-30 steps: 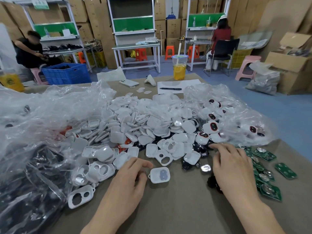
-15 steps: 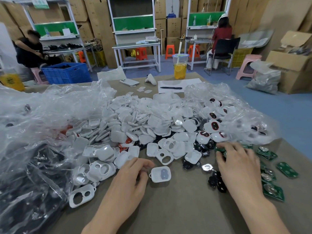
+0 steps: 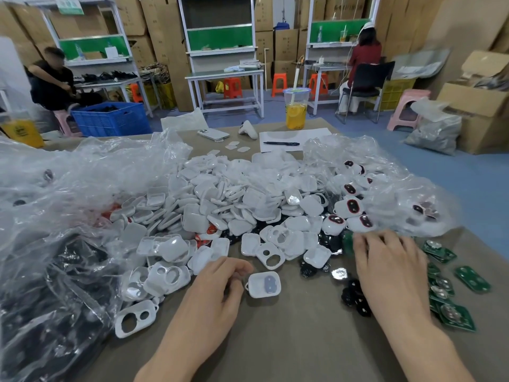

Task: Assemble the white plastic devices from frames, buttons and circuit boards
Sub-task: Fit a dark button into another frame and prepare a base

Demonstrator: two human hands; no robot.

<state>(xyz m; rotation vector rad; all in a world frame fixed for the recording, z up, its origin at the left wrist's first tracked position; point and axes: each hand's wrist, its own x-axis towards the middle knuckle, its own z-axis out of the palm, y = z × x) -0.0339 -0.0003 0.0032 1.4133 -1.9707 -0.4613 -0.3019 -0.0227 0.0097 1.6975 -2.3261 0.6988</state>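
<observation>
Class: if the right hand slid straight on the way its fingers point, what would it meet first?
Probably the white devices beside the clear bag, just past the right hand; depth unclear.

White frames (image 3: pixel 192 216) at twelve o'clock, green circuit boards (image 3: pixel 472 279) at three, black buttons (image 3: pixel 356 299) at four; one insert (image 3: pixel 267 283) looks greyish.

We're on a small factory assembly floor: cardboard cartons (image 3: pixel 162 37) stacked high along the walls, steel workbenches (image 3: pixel 224 74) with green-backed shelves, orange plastic stools (image 3: pixel 232 86), a blue crate (image 3: pixel 110 119), a seated worker (image 3: pixel 363 53), and a table (image 3: pixel 289 340) heaped with white plastic shells (image 3: pixel 220 194).
</observation>
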